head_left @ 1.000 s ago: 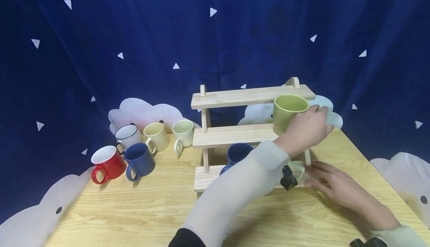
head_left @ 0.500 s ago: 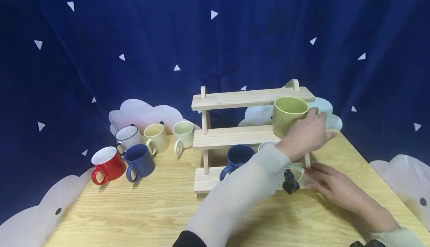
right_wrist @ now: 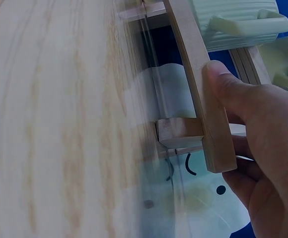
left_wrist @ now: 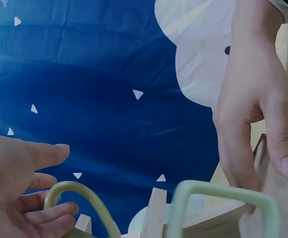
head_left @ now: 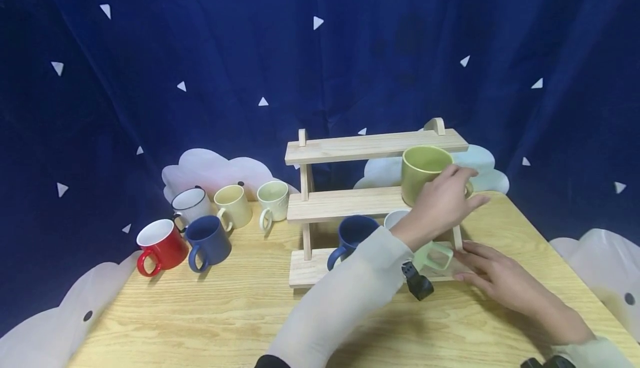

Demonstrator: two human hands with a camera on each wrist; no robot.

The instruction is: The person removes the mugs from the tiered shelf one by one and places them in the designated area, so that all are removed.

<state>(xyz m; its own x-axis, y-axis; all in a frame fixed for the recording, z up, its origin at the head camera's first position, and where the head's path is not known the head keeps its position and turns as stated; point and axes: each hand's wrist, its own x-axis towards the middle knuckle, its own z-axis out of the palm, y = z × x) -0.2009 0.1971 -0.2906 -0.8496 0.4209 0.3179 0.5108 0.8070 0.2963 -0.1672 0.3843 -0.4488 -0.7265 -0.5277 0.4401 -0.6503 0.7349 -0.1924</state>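
**Left hand (head_left: 442,201) loose at the olive mug (head_left: 416,178), right hand (head_left: 495,276) on the rack (head_left: 345,203)**

From the left wrist, the left hand's thumb stands clear and its fingers curve loosely, spread rather than pinching, about the mug's smooth, rounded handle (left_wrist: 67,185). The head view gives mostly the back of that hand, plus the mug's broad, plain wall. Only the right wrist camera shows the right hand's thumb pressed to the narrow edge of the lowest board (right_wrist: 219,153), fingers behind, pinching its end.

Pale, grained wood makes up the three stepped tiers. Close up, a mint mug (right_wrist: 233,12) proves ribbed, its handle squared off.

Upright at the middle tier's right end, the olive mug lies between ten and eleven o'clock from the left hand, eleven from the right. Toward nine o'clock, a red mug (head_left: 170,248) stands on the counter (head_left: 200,323).
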